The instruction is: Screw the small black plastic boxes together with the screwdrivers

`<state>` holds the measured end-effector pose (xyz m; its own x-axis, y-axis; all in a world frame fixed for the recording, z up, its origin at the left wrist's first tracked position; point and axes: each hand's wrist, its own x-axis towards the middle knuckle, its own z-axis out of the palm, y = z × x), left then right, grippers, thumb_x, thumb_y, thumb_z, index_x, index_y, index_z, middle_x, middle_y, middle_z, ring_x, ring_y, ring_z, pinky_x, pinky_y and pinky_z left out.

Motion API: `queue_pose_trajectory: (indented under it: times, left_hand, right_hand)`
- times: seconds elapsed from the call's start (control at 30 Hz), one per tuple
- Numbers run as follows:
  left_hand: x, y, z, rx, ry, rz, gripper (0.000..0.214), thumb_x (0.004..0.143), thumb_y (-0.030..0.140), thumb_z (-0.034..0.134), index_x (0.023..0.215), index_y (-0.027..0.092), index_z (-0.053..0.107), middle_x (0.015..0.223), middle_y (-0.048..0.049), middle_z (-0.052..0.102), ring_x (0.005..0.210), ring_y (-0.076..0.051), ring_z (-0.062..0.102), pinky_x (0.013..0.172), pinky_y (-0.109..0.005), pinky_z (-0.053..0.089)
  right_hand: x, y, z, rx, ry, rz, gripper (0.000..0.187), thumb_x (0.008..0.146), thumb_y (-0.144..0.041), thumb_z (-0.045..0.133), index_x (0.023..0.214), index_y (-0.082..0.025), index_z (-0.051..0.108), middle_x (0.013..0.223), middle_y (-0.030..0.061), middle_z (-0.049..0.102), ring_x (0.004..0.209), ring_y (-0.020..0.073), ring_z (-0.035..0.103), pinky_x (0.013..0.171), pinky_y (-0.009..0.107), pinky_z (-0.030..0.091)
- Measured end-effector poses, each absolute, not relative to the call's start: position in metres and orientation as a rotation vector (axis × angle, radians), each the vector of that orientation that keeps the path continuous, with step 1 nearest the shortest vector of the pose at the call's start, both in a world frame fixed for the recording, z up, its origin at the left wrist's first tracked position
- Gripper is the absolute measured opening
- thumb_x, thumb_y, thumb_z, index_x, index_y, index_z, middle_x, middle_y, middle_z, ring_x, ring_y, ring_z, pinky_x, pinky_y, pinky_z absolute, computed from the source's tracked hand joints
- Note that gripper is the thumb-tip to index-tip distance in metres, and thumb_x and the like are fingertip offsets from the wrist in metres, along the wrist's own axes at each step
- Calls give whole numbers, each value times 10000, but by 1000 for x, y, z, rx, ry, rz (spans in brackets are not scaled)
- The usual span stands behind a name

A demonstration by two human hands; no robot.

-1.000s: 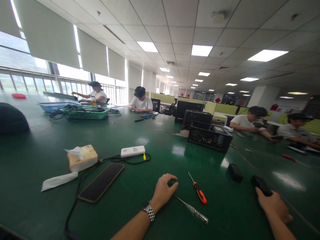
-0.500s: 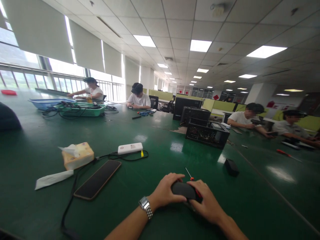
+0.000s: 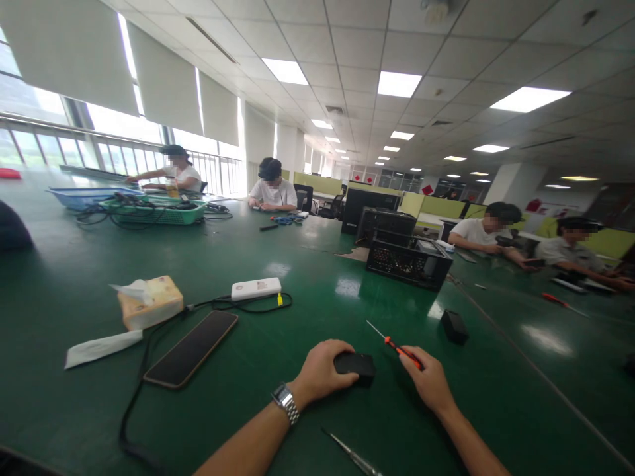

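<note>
My left hand (image 3: 320, 371), a metal watch on its wrist, is closed over the left end of a small black box (image 3: 356, 364) lying on the green table (image 3: 278, 403). My right hand (image 3: 430, 385) grips the orange handle of a small screwdriver (image 3: 395, 346), whose thin shaft points up and to the left, just right of the box. A second, silver screwdriver (image 3: 353, 454) lies on the table below my hands.
To the left lie a dark phone (image 3: 192, 348) on a black cable, a white power bank (image 3: 256, 288), a tissue pack (image 3: 147, 301) and a loose tissue (image 3: 96, 348). Another black box (image 3: 454, 326) and an open computer case (image 3: 409, 260) sit beyond. Several people work around the table.
My right hand brought the black box to the middle, gave it to my left hand, then took up the orange screwdriver from the table.
</note>
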<state>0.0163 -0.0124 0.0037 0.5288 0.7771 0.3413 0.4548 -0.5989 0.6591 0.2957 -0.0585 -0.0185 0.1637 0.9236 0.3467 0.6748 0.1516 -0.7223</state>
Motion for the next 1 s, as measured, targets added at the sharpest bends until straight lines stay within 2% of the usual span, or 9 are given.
queue_pose_trajectory:
  times: [0.1, 0.17, 0.27, 0.47, 0.67, 0.77, 1.0]
  left_hand:
    - [15, -6, -1, 2194, 1116, 934, 381, 705, 353, 700, 1060, 219, 663, 1026, -50, 670, 924, -238, 601, 833, -336, 457]
    - [13, -4, -2, 2174, 1139, 945, 368, 706, 338, 696, 1053, 218, 663, 1016, -50, 668, 918, -237, 597, 828, -340, 459]
    - [13, -4, 0, 2177, 1112, 966, 366, 699, 315, 701, 1052, 226, 660, 1012, -43, 662, 919, -236, 591, 827, -341, 458]
    - [15, -7, 3, 2207, 1077, 997, 346, 686, 274, 707, 1027, 232, 662, 1009, -42, 657, 918, -239, 578, 833, -348, 453]
    - [15, -8, 7, 2242, 1049, 959, 344, 677, 277, 721, 1012, 225, 664, 991, -40, 658, 922, -239, 577, 825, -340, 455]
    - [15, -9, 8, 2259, 1059, 926, 362, 675, 307, 732, 1021, 223, 665, 1001, -43, 659, 924, -243, 579, 820, -344, 461]
    - [19, -9, 5, 2267, 956, 824, 377, 686, 362, 738, 1029, 223, 666, 995, -33, 662, 896, -226, 597, 798, -318, 460]
  right_hand:
    - [296, -67, -17, -1417, -1342, 507, 424, 830, -524, 521, 975, -155, 670, 639, 15, 579, 545, 166, 520, 517, 282, 415]
    - [299, -72, -17, -1325, -1342, 580, 392, 820, -504, 552, 957, -155, 669, 587, -8, 536, 500, 144, 477, 491, 271, 390]
    - [300, -76, -15, -1288, -1385, 591, 340, 806, -463, 590, 945, -161, 664, 558, -24, 505, 492, 133, 455, 495, 264, 381]
    - [293, -77, -9, -1325, -1386, 537, 325, 820, -458, 560, 914, -160, 650, 539, -36, 468, 480, 125, 429, 486, 258, 368]
    - [290, -82, 1, -1427, -1511, 368, 307, 842, -447, 512, 891, -177, 651, 664, 7, 579, 562, 151, 512, 540, 261, 412]
    - [287, -84, 9, -1479, -1595, 262, 296, 847, -425, 482, 857, -183, 653, 667, 10, 590, 548, 150, 512, 533, 260, 406]
    - [271, -72, 75, -1588, -1928, 104, 311, 868, -399, 434, 693, -207, 606, 586, -2, 572, 527, 144, 502, 531, 261, 354]
